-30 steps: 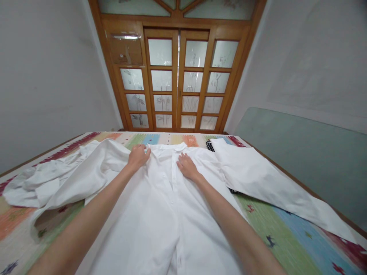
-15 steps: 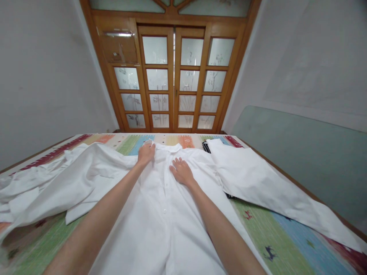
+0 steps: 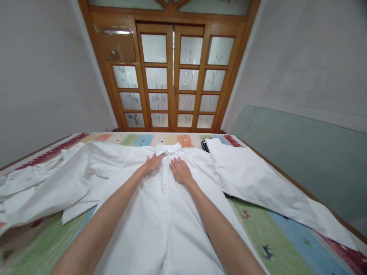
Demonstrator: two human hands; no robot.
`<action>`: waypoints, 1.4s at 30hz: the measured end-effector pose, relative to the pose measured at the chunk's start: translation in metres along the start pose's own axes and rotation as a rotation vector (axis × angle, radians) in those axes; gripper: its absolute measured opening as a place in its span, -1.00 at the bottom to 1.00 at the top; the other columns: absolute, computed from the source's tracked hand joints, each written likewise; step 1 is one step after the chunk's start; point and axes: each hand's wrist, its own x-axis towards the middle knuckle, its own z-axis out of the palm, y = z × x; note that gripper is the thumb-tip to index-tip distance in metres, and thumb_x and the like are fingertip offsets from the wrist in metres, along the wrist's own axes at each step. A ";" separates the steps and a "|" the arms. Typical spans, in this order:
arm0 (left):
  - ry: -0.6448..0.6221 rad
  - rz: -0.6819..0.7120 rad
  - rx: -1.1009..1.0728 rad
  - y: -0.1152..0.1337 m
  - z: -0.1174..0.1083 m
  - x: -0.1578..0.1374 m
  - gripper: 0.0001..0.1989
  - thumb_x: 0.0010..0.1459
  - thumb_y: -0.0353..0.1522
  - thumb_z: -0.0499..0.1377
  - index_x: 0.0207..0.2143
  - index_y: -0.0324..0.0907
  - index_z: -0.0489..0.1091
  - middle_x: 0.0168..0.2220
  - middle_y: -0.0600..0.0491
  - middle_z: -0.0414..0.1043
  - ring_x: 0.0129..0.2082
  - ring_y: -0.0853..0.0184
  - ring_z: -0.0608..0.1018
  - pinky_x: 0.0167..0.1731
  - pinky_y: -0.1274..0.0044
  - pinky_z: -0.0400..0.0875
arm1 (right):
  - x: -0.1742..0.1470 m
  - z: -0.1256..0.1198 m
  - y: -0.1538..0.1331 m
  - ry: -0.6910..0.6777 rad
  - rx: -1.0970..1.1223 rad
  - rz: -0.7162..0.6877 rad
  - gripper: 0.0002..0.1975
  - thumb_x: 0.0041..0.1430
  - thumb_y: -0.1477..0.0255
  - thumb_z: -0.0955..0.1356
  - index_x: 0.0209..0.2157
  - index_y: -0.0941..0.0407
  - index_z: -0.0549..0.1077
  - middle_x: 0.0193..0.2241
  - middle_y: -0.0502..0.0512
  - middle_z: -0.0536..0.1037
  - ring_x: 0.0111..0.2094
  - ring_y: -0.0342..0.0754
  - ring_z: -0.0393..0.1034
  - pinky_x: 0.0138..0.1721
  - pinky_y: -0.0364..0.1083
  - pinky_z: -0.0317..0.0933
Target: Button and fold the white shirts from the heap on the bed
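Note:
A white button-up shirt (image 3: 143, 225) lies spread out front side up, its collar (image 3: 169, 148) at the far end and its button placket running down the middle. My left hand (image 3: 154, 162) rests on the cloth just below the collar, left of the placket, with fingers apart. On the other side of the placket, my right hand (image 3: 181, 170) lies flat on the upper chest, fingers stretched out. One sleeve (image 3: 275, 183) reaches out to the right; the other sleeve (image 3: 71, 172) lies rumpled on the left.
Beneath the shirt is a striped, multicoloured bed cover (image 3: 255, 225) with animal figures. A black-and-white patterned item (image 3: 205, 146) shows partly under the right sleeve. A pale green panel (image 3: 298, 152) stands along the right side. Wooden glazed doors (image 3: 173, 76) are beyond the far edge.
My left hand has let go of the shirt by the collar's left side and moved right and nearer, onto the chest. The left shoulder now lies flatter. My right hand has stayed in place.

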 end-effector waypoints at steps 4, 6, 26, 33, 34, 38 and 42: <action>-0.028 -0.057 0.009 -0.020 -0.006 0.011 -0.42 0.34 -0.23 -0.32 0.33 -0.06 0.09 0.38 -0.01 -0.01 0.38 0.00 -0.01 0.27 0.03 -0.14 | 0.001 0.001 0.001 -0.010 -0.002 -0.001 -0.52 0.41 0.35 0.07 0.21 0.19 0.33 0.28 0.23 0.25 0.35 0.09 -0.03 0.28 0.08 -0.12; -0.027 -0.080 0.027 -0.027 -0.007 0.017 -0.42 0.32 -0.20 -0.25 0.35 -0.06 0.06 0.40 -0.04 -0.08 0.39 -0.01 -0.03 0.26 0.01 -0.14 | 0.001 0.001 0.001 -0.013 0.001 -0.001 -0.53 0.39 0.36 0.10 0.20 0.19 0.34 0.28 0.23 0.24 0.35 0.09 -0.03 0.29 0.08 -0.13; 0.120 -0.314 0.000 -0.031 -0.001 0.056 -0.13 0.06 0.26 -0.16 0.34 0.10 0.05 0.42 0.00 -0.12 0.38 -0.21 -0.17 0.14 -0.25 -0.17 | 0.000 0.002 -0.002 -0.061 0.001 0.016 -0.42 0.36 0.24 0.14 0.29 0.26 0.20 0.33 0.26 0.13 0.37 0.15 -0.13 0.32 0.09 -0.24; 0.151 -0.399 -0.037 -0.020 -0.004 0.058 -0.11 0.08 0.25 -0.18 0.37 0.07 -0.05 0.42 -0.02 -0.15 0.39 -0.19 -0.21 0.15 -0.24 -0.19 | 0.001 0.004 0.000 -0.044 0.007 0.013 -0.45 0.38 0.25 0.12 0.28 0.22 0.23 0.33 0.23 0.15 0.37 0.12 -0.11 0.32 0.08 -0.23; 0.159 -0.416 -0.044 -0.019 -0.005 0.058 -0.11 0.08 0.24 -0.18 0.37 0.06 -0.05 0.42 -0.04 -0.13 0.39 -0.19 -0.21 0.15 -0.24 -0.20 | 0.002 0.004 0.000 -0.047 0.006 0.015 -0.46 0.38 0.25 0.12 0.28 0.21 0.23 0.33 0.22 0.15 0.37 0.12 -0.11 0.32 0.08 -0.23; 0.190 -0.462 -0.059 -0.014 -0.004 0.059 -0.15 0.13 0.22 -0.19 0.36 0.05 -0.01 0.41 -0.07 -0.11 0.39 -0.17 -0.19 0.14 -0.24 -0.20 | 0.004 0.003 0.000 -0.060 0.001 0.023 -0.46 0.41 0.26 0.07 0.29 0.18 0.21 0.34 0.17 0.14 0.37 0.12 -0.11 0.32 0.11 -0.24; 0.226 -0.396 -0.030 -0.015 0.000 0.057 -0.19 0.18 0.17 -0.23 0.35 -0.01 0.05 0.41 -0.10 -0.12 0.38 -0.21 -0.15 0.18 -0.20 -0.21 | 0.007 0.004 0.000 -0.073 -0.013 0.036 -0.46 0.42 0.30 0.01 0.31 0.16 0.17 0.35 0.13 0.10 0.38 0.10 -0.14 0.32 0.13 -0.23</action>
